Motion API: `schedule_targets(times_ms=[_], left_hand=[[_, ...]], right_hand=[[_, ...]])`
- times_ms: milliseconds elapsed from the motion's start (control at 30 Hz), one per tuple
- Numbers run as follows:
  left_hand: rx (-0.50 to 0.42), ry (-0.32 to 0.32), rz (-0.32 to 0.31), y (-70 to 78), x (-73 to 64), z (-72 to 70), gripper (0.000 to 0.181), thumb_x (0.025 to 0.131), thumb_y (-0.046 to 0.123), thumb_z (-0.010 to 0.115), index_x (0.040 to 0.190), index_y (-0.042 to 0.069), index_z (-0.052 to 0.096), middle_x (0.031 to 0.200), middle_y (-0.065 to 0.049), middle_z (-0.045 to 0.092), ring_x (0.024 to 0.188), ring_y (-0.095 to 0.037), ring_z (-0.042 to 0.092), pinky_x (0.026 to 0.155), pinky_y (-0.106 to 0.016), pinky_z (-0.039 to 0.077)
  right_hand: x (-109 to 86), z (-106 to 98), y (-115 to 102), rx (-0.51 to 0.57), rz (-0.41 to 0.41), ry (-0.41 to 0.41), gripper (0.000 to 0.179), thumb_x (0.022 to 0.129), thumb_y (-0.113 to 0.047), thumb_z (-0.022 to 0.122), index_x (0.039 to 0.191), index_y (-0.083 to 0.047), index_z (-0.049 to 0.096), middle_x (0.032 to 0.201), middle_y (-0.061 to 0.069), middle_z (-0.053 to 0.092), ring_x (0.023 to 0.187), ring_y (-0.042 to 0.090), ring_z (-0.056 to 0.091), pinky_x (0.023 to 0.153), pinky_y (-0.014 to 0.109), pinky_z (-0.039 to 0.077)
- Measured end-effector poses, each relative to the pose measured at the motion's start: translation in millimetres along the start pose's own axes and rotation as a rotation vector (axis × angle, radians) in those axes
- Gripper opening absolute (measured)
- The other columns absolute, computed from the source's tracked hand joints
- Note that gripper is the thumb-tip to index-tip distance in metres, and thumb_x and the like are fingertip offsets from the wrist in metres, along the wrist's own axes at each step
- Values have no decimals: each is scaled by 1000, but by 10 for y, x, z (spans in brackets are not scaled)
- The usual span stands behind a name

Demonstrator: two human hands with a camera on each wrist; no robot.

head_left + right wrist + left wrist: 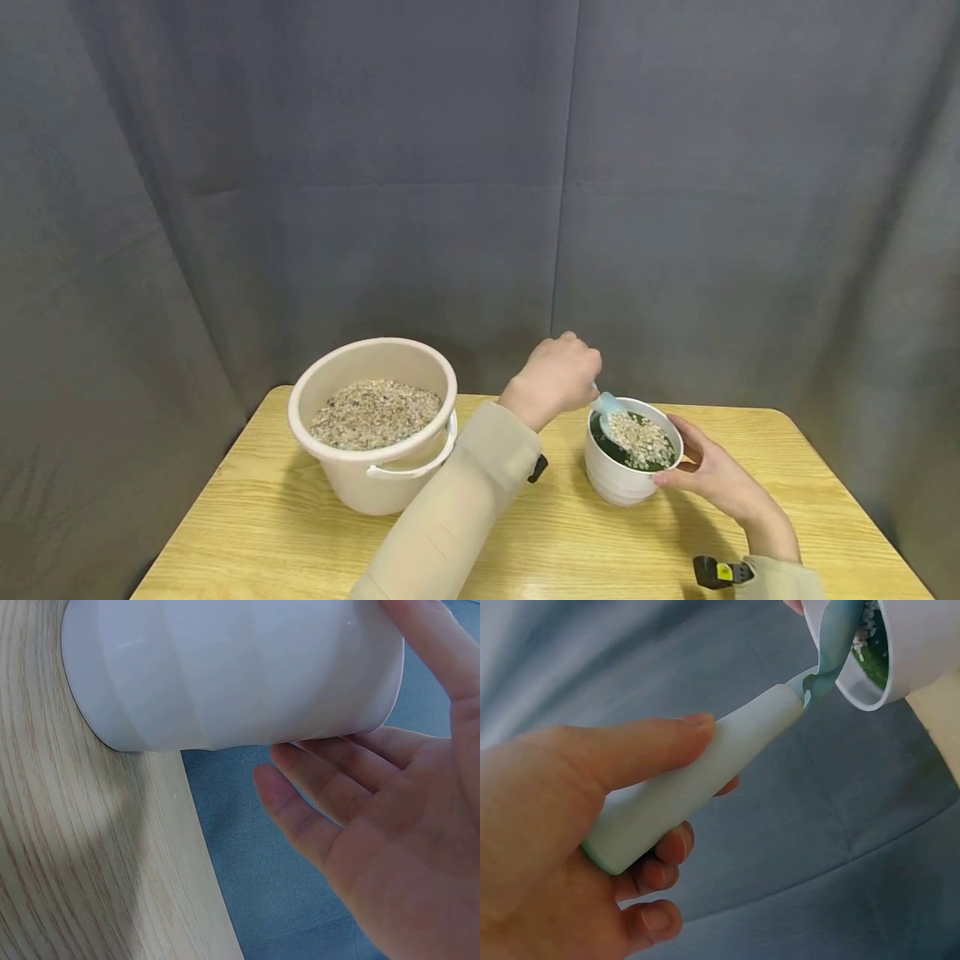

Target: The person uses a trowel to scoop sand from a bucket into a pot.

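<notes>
My left hand [558,373] grips the pale handle [705,772] of a hand trowel, thumb laid along the top. The trowel's light blue blade [609,407] tilts down over the rim of a white flowerpot [621,486]. Inside the pot, pale gravel [643,442] lies heaped over a dark green inner surface, partly against the blade. From the right, my right hand [720,477] holds the pot's side, with the thumb near the rim and the fingers around the far side. In the right wrist view the ribbed pot wall [225,675] sits between thumb and fingers.
A cream bucket [352,483] of mixed gravel [378,412] stands at the left of the wooden table [555,533], its white handle [412,472] lowered along the front right. Grey curtains [420,208] hang behind the table and at both sides.
</notes>
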State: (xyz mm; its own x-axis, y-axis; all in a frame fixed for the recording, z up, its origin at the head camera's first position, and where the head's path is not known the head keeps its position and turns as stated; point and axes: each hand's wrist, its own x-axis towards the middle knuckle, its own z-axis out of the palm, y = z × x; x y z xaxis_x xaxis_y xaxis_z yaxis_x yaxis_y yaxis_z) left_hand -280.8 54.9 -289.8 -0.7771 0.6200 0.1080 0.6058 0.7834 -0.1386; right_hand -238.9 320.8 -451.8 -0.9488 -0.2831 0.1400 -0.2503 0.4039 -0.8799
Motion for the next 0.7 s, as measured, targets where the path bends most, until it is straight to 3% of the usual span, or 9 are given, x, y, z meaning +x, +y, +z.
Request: schedule_targets(times_ms=[300,533,700], left_hand=[[231,-38,25,278,73,-242,19,95,30,64,112,32,71,111,12,65,103,-12,52,86,-32,45],[410,-33,75,452,47,-350,24,101,28,54,116,39,68,115,17,64,104,-10,50,87,-31,42],[464,-31,95,521,27,-415,25,101,30,54,118,41,67,117,18,62,105,-9,49,88,-31,41]], right_hand=[[-24,7,-4,15,6,-1,91,83,-6,77,151,7,17,147,30,31,129,45,38,88,23,46],[-16,19,37,15,11,-4,90,83,-7,78,151,5,19,146,28,34,121,14,48,88,24,47],[-9,12,31,11,10,-4,90,83,-8,77,151,4,20,146,27,34,124,27,46,88,25,47]])
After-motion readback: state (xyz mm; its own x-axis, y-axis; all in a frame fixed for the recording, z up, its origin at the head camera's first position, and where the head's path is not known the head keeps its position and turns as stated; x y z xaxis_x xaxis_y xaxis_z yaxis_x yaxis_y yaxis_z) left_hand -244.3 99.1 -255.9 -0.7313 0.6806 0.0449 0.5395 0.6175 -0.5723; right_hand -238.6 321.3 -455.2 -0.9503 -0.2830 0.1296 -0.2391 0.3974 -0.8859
